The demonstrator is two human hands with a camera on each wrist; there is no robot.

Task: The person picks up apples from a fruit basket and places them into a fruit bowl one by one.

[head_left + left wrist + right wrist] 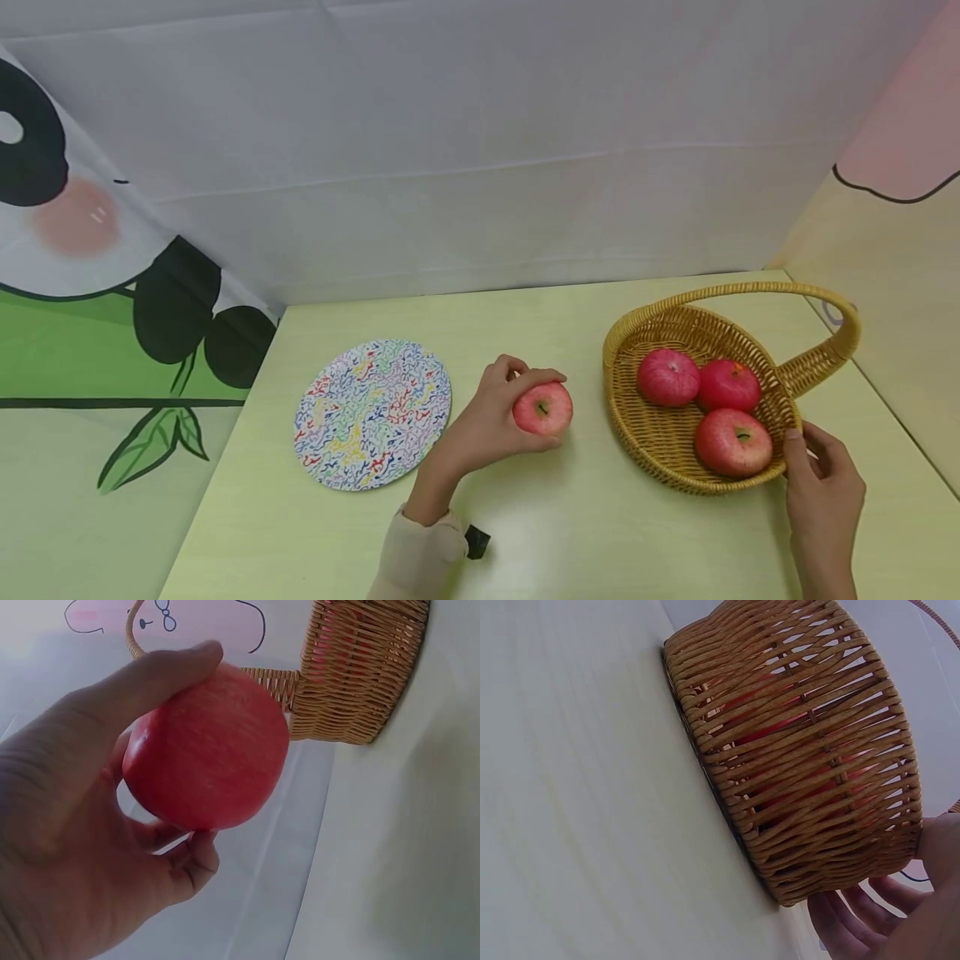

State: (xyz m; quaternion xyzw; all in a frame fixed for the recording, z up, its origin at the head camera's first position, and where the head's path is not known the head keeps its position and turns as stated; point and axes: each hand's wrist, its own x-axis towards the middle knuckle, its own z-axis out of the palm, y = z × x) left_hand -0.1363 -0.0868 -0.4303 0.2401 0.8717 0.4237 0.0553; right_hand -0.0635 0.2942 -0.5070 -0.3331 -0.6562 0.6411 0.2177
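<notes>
In the head view my left hand (pixel 491 421) grips a red apple (pixel 543 409) between thumb and fingers, above the table left of the basket. The left wrist view shows that apple (pixel 210 750) close up, with the thumb across one side and fingertips on the other. My right hand (pixel 825 492) holds the near right rim of a wicker basket (pixel 652 454), thumb on the rim and fingers against the outer wall. Inside the basket lie a pinkish-red fruit (pixel 668 377), another red fruit (pixel 729 385) and a red apple (pixel 733 442). The right wrist view shows the basket's woven side (pixel 802 750).
A round, multicoloured speckled mat or plate (pixel 372 414) lies on the pale table (pixel 300 550) at the left. The basket's tall handle (pixel 813 367) arches over its back and right. A white cloth backdrop (pixel 465 192) stands behind the table. A small black object (pixel 477 542) sits by the left cuff.
</notes>
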